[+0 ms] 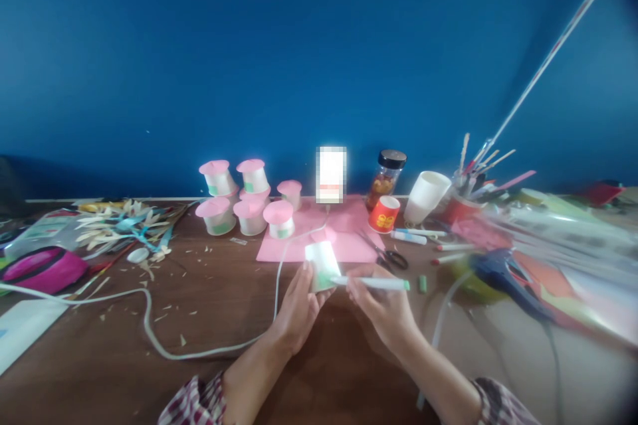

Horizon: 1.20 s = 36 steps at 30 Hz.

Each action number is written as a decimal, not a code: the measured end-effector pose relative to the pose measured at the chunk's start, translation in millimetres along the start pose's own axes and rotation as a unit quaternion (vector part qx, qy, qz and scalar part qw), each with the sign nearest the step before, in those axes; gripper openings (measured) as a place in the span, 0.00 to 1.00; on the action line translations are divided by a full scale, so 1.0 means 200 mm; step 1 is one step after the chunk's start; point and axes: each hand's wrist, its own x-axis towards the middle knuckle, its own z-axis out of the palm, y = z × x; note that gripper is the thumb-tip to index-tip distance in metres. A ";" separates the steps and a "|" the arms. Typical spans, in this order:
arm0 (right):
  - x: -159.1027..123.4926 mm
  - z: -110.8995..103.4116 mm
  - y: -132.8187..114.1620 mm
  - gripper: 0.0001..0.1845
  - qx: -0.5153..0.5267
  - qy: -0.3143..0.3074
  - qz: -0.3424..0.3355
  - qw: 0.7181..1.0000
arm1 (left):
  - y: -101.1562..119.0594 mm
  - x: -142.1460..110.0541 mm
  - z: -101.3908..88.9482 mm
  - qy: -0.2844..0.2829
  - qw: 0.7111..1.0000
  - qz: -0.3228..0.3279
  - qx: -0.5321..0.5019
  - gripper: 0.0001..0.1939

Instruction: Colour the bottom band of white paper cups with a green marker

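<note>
My left hand point(302, 309) is closed around a small white paper cup point(321, 259), held tilted above the table. Green colouring shows on the lower part of its side. In my right hand point(381, 309) is a green marker point(381, 283) with a white barrel, its tip end touching or very near the green patch. The marker's loose green cap point(423, 284) stands on the table just right of that hand. Behind, several white cups with pink paper tops point(216, 216) and green patches are stacked and set side by side. Pink paper point(279, 252) lies beyond my hands.
Scissors point(391, 257), a red paper cup point(383, 214), a dark-lidded jar point(386, 179) and a white cup point(427, 196) stand or lie at back right. A dark blue glue gun point(513, 282) is at right. A white cable point(199, 353) crosses the left side.
</note>
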 end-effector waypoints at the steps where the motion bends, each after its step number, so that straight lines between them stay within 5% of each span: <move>1: 0.00 0.00 0.00 0.09 -0.009 0.010 -0.002 1.000 | 0.00 0.00 0.00 0.001 1.000 0.001 0.001 0.24; 12: -0.03 -0.02 0.00 0.04 -0.162 0.013 -0.096 0.982 | 0.00 0.00 0.00 -0.015 1.000 0.024 0.005 0.22; 36: -0.02 -0.02 -0.01 0.05 -0.175 0.039 -0.084 0.980 | -0.02 0.01 -0.02 -0.001 1.000 0.021 0.020 0.20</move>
